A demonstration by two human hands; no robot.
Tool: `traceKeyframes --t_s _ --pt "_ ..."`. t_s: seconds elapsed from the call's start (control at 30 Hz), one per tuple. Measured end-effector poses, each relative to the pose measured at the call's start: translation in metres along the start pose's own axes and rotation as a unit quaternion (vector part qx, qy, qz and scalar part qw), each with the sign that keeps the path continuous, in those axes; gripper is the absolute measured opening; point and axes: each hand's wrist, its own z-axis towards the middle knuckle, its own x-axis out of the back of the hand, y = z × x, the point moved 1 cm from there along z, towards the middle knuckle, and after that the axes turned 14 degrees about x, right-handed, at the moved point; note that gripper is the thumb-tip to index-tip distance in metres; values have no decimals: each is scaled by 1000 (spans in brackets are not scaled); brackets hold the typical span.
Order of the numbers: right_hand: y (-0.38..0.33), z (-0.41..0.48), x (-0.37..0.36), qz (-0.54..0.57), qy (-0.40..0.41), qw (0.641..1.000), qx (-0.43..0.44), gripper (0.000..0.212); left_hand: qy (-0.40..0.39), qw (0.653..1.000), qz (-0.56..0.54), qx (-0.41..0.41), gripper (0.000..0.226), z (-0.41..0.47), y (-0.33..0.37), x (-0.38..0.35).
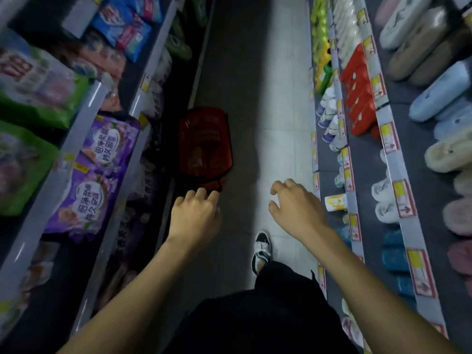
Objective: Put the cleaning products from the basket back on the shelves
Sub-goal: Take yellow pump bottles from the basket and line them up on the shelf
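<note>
**Now: reaching for the basket, nothing in hand yet**

Aisle seen from above, dim light, some blur.

- Red basket (205, 144) sits on the floor (281, 98) at 12 o'clock from the left hand (195, 215), tight against the foot of the left shelves (84, 116). Its contents are too dark to name.
- Left hand: fingers loosely curled, holding nothing. The fingertips are right at the near end of the basket, where the folded handle lies. Contact or a small gap, I cannot tell.
- Right hand (296, 208): also loose and free, out over the bare floor at 3 o'clock from the basket and well apart from it.
- Purple bags (94, 175) fill the shelf at 9 o'clock. Slippers (434, 98) are at 2 o'clock, on the far side of the aisle.
- One shoe (261, 251) is planted at 6 o'clock, behind the hands.

Judgement: the step is getting into the basket for a product, and no item has been taken out at this point.

To do it well:
- Bend closer first, since the inside cannot be read from this height.
- Steady the near rim with the left hand so the basket does not slide along the shelf base.
- Take one product with the right hand.
- Check the pack against the shelf labels before setting it down. The left-hand side looks the likelier home for cleaning goods.
</note>
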Motion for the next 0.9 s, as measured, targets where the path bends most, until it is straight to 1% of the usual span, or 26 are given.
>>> traceKeyframes --t_s 0.2,0.3,0.43,0.5,0.6,0.73,0.8,0.9 --pt "45 96 42 38 5 998 41 28 -12 999 5 40 18 94 24 32" --pt "59 140 54 41 -7 997 68 34 -14 998 -6 67 24 133 27 37" --pt "73 203 59 18 -50 992 117 46 -46 993 -20 108 45 177 27 33" --pt "77 237 61 7 -76 987 140 51 -66 988 -32 133 52 199 22 28" --pt "77 292 67 -2 -122 979 165 53 -93 979 -61 169 56 236 12 16" --pt "82 369 78 -33 -149 970 191 51 -115 963 -109 218 55 292 -2 -3" --pt "82 402 88 -42 -179 963 198 51 -133 953 -126 243 54 318 -7 -7" --pt "83 456 103 -56 -198 953 223 50 -117 941 -146 282 51 358 -17 -4"
